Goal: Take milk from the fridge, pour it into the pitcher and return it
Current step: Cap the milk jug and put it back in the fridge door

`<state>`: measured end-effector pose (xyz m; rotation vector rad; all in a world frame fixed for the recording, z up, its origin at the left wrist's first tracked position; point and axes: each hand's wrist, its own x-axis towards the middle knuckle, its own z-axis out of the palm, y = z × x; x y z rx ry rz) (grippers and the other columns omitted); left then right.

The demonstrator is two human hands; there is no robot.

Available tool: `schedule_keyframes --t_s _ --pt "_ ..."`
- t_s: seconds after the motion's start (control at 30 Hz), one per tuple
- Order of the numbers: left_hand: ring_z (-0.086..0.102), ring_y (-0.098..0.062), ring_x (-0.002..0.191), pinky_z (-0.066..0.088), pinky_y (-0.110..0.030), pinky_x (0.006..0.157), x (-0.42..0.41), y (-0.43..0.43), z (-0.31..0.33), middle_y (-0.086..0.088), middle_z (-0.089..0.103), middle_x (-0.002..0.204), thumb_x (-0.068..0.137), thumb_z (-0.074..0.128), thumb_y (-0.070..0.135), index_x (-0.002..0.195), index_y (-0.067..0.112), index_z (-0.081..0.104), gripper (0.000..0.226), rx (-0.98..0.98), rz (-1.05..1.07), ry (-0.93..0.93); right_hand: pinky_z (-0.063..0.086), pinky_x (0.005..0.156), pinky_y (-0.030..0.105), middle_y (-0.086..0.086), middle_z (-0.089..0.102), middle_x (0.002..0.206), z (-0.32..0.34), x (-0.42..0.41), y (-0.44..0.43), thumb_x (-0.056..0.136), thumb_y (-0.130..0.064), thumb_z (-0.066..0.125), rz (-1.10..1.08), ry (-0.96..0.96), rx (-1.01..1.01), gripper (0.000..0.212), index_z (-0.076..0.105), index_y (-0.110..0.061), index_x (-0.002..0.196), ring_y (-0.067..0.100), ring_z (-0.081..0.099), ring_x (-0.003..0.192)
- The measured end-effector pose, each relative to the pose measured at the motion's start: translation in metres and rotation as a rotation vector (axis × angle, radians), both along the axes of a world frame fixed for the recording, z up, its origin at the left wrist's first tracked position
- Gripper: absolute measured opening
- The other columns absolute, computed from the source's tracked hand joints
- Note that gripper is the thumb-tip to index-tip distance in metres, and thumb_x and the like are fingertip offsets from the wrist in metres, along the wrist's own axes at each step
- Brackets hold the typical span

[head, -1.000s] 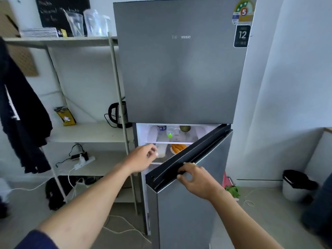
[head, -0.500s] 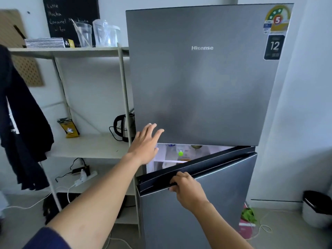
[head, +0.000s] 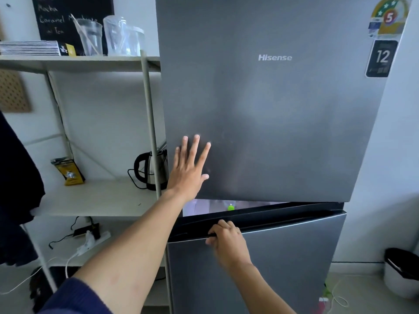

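A grey two-door fridge (head: 274, 114) fills the middle of the view. My left hand (head: 189, 165) lies flat and open against the lower left of its upper door. My right hand (head: 226, 240) grips the top edge of the lower door (head: 283, 257), which stands only a narrow gap ajar. Through the gap I see a lit white interior and a small green cap (head: 230, 207). No milk container or pitcher can be made out.
A white shelf unit (head: 97, 196) stands left of the fridge with a black kettle (head: 150, 169), a yellow packet (head: 69, 172), clear cups (head: 108, 37) on top and a power strip (head: 90, 240) below. Dark clothing (head: 15, 177) hangs at far left. A bin (head: 401, 271) sits at right.
The lower door has swung nearly shut under my right hand. My left hand came out of the fridge compartment and rose onto the upper door. The view moved closer and up.
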<state>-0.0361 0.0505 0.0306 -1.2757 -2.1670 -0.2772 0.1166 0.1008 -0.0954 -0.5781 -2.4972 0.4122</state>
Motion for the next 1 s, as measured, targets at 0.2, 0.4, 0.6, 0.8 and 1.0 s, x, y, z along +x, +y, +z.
schedule_keyframes --t_s 0.2,0.4,0.6,0.8,1.0 --pt "-0.052 -0.033 0.132 -0.038 -0.044 0.107 -0.032 0.017 -0.012 -0.003 -0.061 0.139 0.098 0.046 0.051 0.135 0.033 -0.049 0.103 -0.049 -0.036 -0.025 0.045 0.076 0.029 -0.003 0.063 0.090 -0.011 -0.044 0.018 0.081 -0.019 0.071 -0.083 0.071 0.061 0.009 0.072 -0.016 0.090 0.023 0.056 0.087" --pt "-0.059 -0.030 0.125 -0.042 -0.043 0.102 -0.040 0.018 -0.011 -0.001 -0.065 0.134 0.100 0.039 0.053 0.129 0.036 -0.054 0.099 -0.090 -0.093 -0.054 0.048 0.062 0.026 -0.009 0.058 0.074 -0.016 -0.076 0.030 0.062 -0.017 0.085 -0.177 0.089 0.131 0.020 0.069 -0.024 0.072 0.018 0.056 0.069" --pt "-0.058 -0.029 0.125 -0.039 -0.046 0.105 -0.042 0.018 -0.013 -0.001 -0.064 0.134 0.099 0.036 0.055 0.131 0.035 -0.052 0.096 -0.065 -0.110 -0.031 0.050 0.063 0.031 -0.005 0.062 0.076 -0.016 -0.092 0.034 0.064 -0.015 0.084 -0.219 0.114 0.151 0.018 0.071 -0.020 0.074 0.021 0.057 0.071" --pt "-0.054 -0.031 0.130 -0.036 -0.047 0.108 -0.046 0.020 -0.021 -0.002 -0.059 0.140 0.100 0.036 0.053 0.140 0.032 -0.043 0.091 -0.004 -0.145 0.004 0.048 0.066 0.032 -0.004 0.062 0.078 -0.023 -0.098 0.039 0.068 -0.014 0.081 -0.233 0.138 0.186 0.015 0.068 -0.018 0.074 0.023 0.056 0.073" --pt "-0.051 -0.033 0.131 -0.033 -0.048 0.110 -0.049 0.024 -0.025 -0.003 -0.055 0.143 0.100 0.038 0.052 0.144 0.029 -0.037 0.090 0.045 -0.147 0.051 0.047 0.067 0.033 -0.001 0.065 0.082 -0.023 -0.099 0.041 0.069 -0.013 0.081 -0.228 0.154 0.180 0.014 0.070 -0.016 0.078 0.026 0.058 0.075"
